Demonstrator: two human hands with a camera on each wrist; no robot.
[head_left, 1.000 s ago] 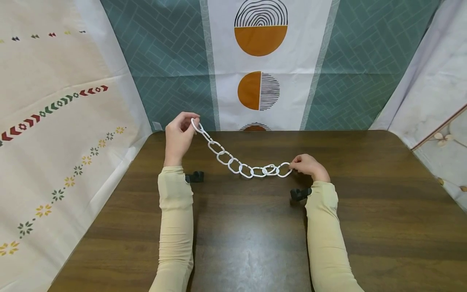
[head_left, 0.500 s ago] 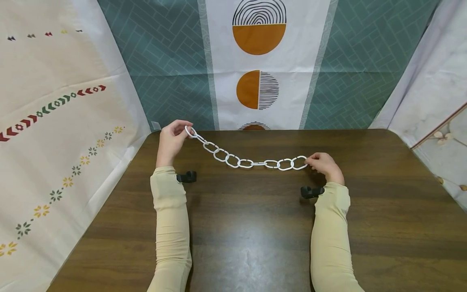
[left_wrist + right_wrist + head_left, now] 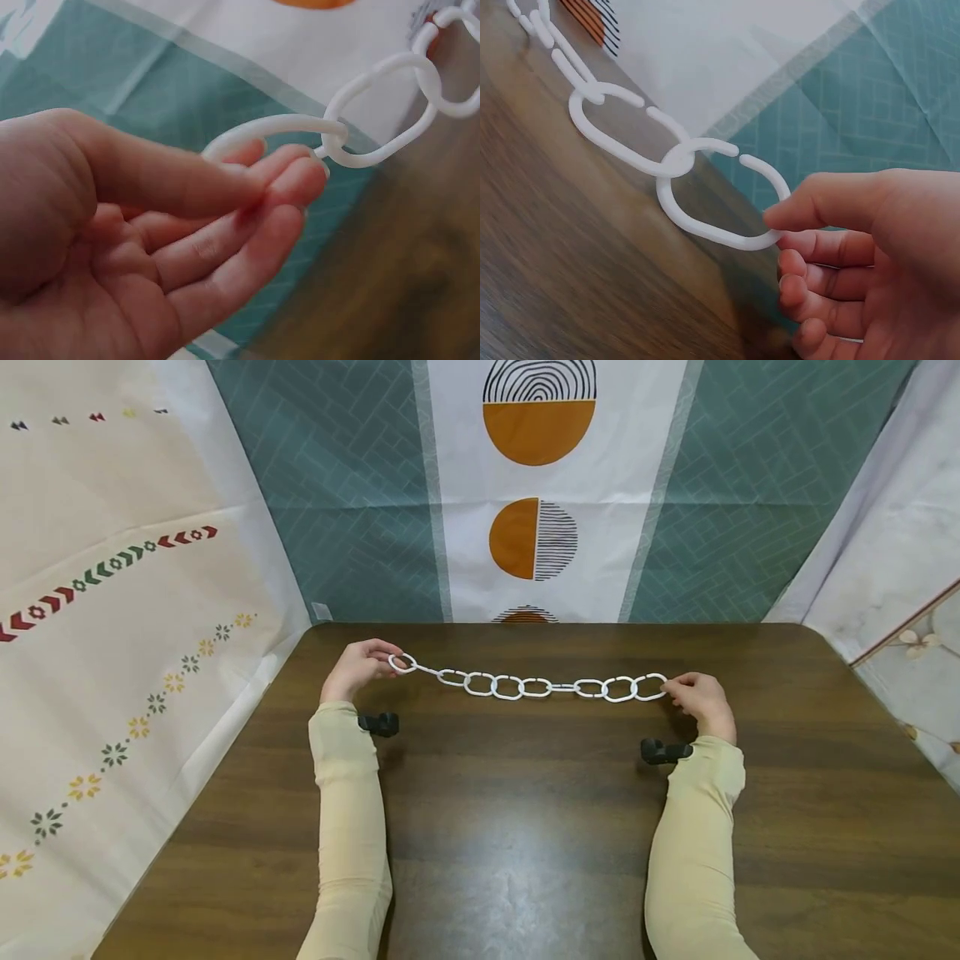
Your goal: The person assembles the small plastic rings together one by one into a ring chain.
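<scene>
A chain of white oval links (image 3: 507,687) stretches nearly level between two hands over the far part of the table. My left hand (image 3: 356,670) pinches the link at the chain's left end between thumb and fingers. In the left wrist view that end link (image 3: 274,124) is partly hidden behind the thumb. At the other end, the right hand (image 3: 701,700) pinches the last link. The right wrist view shows this link (image 3: 720,236) with a small gap in its upper side; thumb and forefinger hold its outer end.
Below lies a brown wooden table (image 3: 517,827). Behind it hangs a teal and white patterned cloth (image 3: 360,502), with a cream embroidered cloth (image 3: 135,635) at left and a pale one (image 3: 885,543) at right. Black wrist mounts (image 3: 381,724) sit on both wrists.
My right hand has moved to the right, and the left hand has come down and slightly left. From a sagging slope, the chain has become almost straight and level.
</scene>
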